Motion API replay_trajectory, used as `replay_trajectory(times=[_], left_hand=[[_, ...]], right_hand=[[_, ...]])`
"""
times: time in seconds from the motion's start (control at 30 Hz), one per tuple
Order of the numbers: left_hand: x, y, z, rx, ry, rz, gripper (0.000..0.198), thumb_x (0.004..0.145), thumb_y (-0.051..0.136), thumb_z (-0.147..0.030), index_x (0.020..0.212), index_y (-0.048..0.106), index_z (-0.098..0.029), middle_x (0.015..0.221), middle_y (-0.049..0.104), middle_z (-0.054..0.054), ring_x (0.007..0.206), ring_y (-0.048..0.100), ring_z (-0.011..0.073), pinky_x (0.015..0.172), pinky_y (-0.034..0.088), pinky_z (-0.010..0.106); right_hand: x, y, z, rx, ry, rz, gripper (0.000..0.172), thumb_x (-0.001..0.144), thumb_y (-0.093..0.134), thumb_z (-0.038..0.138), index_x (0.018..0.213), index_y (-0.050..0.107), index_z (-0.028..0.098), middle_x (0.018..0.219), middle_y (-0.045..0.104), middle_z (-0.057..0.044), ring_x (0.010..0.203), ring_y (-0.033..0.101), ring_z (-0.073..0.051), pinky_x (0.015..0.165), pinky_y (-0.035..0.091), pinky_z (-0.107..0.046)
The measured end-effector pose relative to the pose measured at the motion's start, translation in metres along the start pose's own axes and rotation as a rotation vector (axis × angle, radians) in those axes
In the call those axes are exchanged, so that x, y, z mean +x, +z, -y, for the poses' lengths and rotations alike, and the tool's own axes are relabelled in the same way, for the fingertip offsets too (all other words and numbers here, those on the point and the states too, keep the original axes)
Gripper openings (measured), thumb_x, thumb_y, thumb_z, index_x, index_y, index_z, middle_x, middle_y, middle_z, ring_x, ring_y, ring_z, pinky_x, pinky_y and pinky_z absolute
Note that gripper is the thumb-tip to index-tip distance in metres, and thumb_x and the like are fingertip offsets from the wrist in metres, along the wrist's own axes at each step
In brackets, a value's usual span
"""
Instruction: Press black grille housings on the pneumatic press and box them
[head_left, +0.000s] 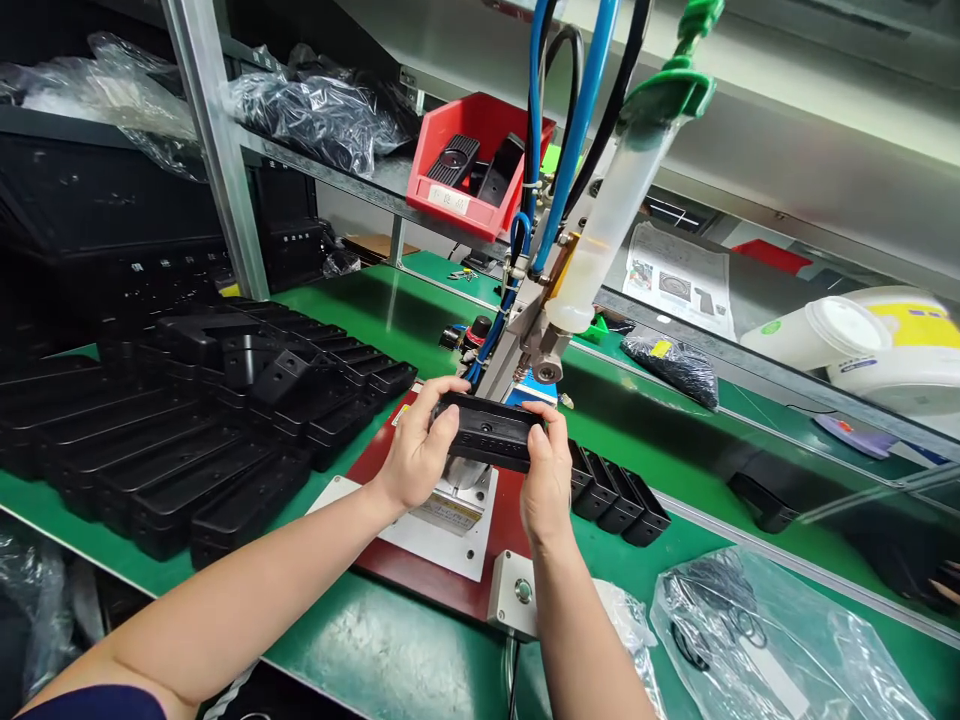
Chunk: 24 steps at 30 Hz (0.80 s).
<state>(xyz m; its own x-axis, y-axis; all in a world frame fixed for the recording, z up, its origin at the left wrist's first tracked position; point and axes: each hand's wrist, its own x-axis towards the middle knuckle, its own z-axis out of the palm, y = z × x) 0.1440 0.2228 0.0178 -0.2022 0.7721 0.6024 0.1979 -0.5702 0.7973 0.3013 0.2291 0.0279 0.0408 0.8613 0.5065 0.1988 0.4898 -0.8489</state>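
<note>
Between my two hands is a black rectangular plastic housing, its hollow side turned up towards me. My left hand grips its left end, with the thumb on the near side and fingers at the far edge. The right end is pinched by my right hand. Just behind and above the housing stands a dispensing machine with a clear syringe barrel and a metal nozzle block. Its metal base shows partly below the housing; the hands hide the rest.
Many similar black housings lie stacked at left; a short row sits at right. A button box stands near my right forearm. A plastic bag lies front right. A red bin and white tubs occupy the shelf.
</note>
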Motion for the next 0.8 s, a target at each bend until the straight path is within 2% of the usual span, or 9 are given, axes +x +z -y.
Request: replay_trajectory(times=[0.27,0.4,0.5,0.63,0.8], left_hand=[[-0.0013,-0.0001,0.0056,0.03,0.026,0.006,0.03,0.093,0.038,-0.033,0.111,0.059,-0.02,0.104,0.067,0.005,0.097,0.062,0.0209,0.084,0.047,0.032],[0.0016,-0.0013,0.0066,0.012,0.011,0.015,0.029,0.091,0.04,-0.033,0.109,0.06,-0.022,0.096,0.066,0.002,0.082,0.06,0.0173,0.073,0.047,0.029],[0.0041,-0.0024,0.0059,-0.018,-0.025,0.037,0.03,0.089,0.041,-0.035,0.106,0.061,-0.02,0.089,0.065,0.002,0.075,0.058,0.0165,0.067,0.046,0.029],[0.0042,-0.0039,0.0048,-0.046,-0.039,0.046,0.03,0.089,0.042,-0.035,0.105,0.061,-0.019,0.095,0.065,0.003,0.082,0.058,0.0174,0.074,0.045,0.029],[0.0035,-0.0059,0.0057,0.016,-0.016,0.056,0.034,0.092,0.039,-0.038,0.109,0.061,-0.019,0.094,0.065,0.003,0.08,0.058,0.0166,0.075,0.046,0.03]], right_hand=[[-0.0046,0.0009,-0.0056,-0.052,-0.058,-0.031,0.032,0.095,0.043,0.042,0.112,0.063,0.025,0.11,0.064,-0.002,0.099,0.059,-0.022,0.084,0.045,-0.034],[-0.0059,0.005,-0.0062,-0.023,-0.097,-0.071,0.029,0.095,0.043,0.04,0.111,0.063,0.025,0.113,0.064,-0.002,0.104,0.058,-0.022,0.086,0.044,-0.033],[-0.0049,0.0079,-0.0059,-0.028,-0.099,-0.118,0.03,0.093,0.045,0.042,0.107,0.063,0.023,0.108,0.065,-0.003,0.1,0.059,-0.023,0.085,0.044,-0.034],[-0.0055,0.0089,-0.0071,-0.076,-0.101,-0.118,0.033,0.092,0.043,0.045,0.106,0.063,0.021,0.103,0.065,-0.003,0.095,0.061,-0.022,0.084,0.045,-0.035],[-0.0063,0.0051,-0.0086,-0.048,-0.095,-0.063,0.035,0.095,0.043,0.047,0.113,0.061,0.022,0.112,0.065,-0.003,0.103,0.06,-0.021,0.09,0.046,-0.035]])
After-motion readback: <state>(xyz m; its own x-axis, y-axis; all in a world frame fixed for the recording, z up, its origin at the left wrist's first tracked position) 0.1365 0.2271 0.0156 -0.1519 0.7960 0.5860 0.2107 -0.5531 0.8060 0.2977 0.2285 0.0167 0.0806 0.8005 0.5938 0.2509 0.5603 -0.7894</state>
